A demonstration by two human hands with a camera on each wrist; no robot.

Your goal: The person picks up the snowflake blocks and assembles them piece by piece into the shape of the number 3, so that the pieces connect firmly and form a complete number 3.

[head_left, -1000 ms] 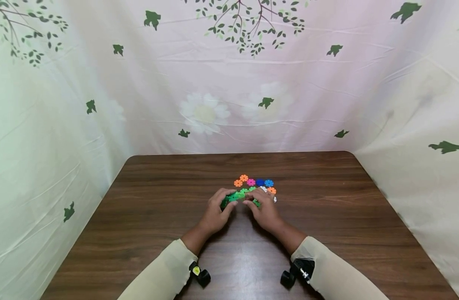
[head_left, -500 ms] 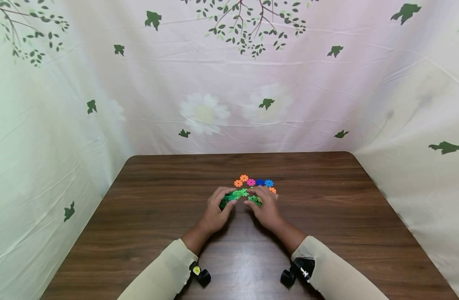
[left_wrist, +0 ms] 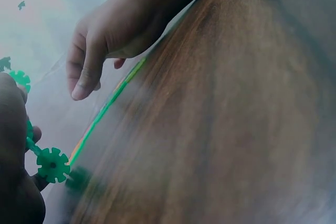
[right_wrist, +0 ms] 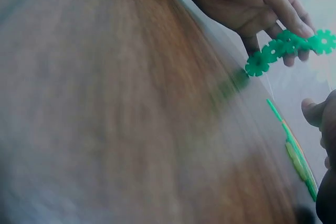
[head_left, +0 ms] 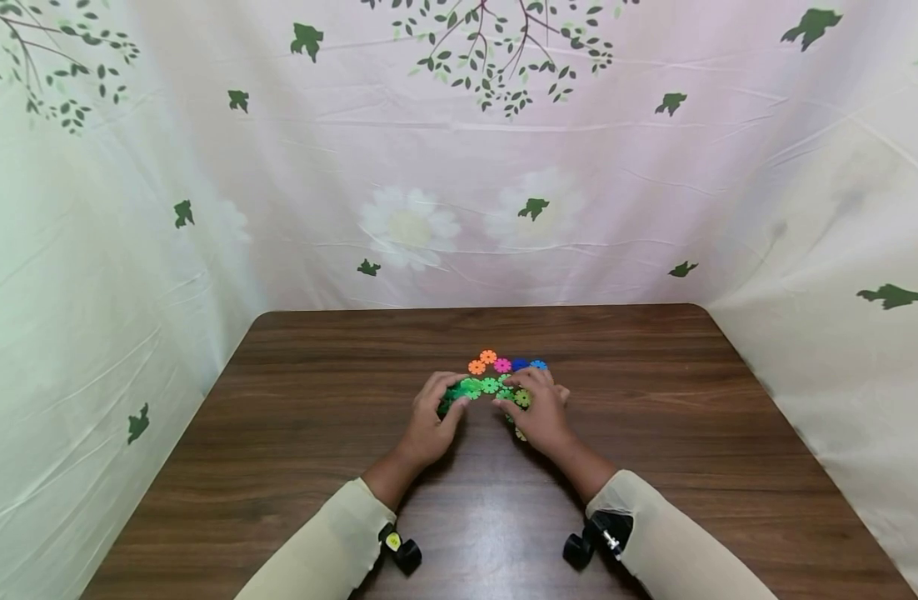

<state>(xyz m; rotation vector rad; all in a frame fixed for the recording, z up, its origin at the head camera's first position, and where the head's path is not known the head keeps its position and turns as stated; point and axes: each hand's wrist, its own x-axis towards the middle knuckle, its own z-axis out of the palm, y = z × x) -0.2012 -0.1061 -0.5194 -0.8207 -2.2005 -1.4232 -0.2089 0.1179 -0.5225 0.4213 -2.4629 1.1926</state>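
Note:
My left hand (head_left: 429, 421) grips a linked chain of green snowflake-shaped notched discs (right_wrist: 273, 50), pinched between thumb and fingers. In the right wrist view the chain is tilted, its lower end close over the table. My right hand (head_left: 543, 417) hovers just to the right, thumb and fingers loosely bent and apart, nothing between them. Beneath it lie flat green discs (head_left: 491, 385) and a yellow-green disc (head_left: 522, 398). Part of this group is hidden by the right hand. In the left wrist view the right hand's fingers (left_wrist: 84, 85) hang above the flat discs.
Beyond the hands lie orange discs (head_left: 488, 357), a pink disc (head_left: 502, 365), a dark blue disc (head_left: 520, 364) and a lighter blue disc (head_left: 538, 364). The brown wooden table (head_left: 339, 367) ends at a printed cloth (head_left: 459, 275) hung behind and at both sides.
My right hand has drawn away from the green chain and shifted slightly right, uncovering green and yellow-green discs. It now covers the orange disc at the right. My left hand keeps hold of the chain.

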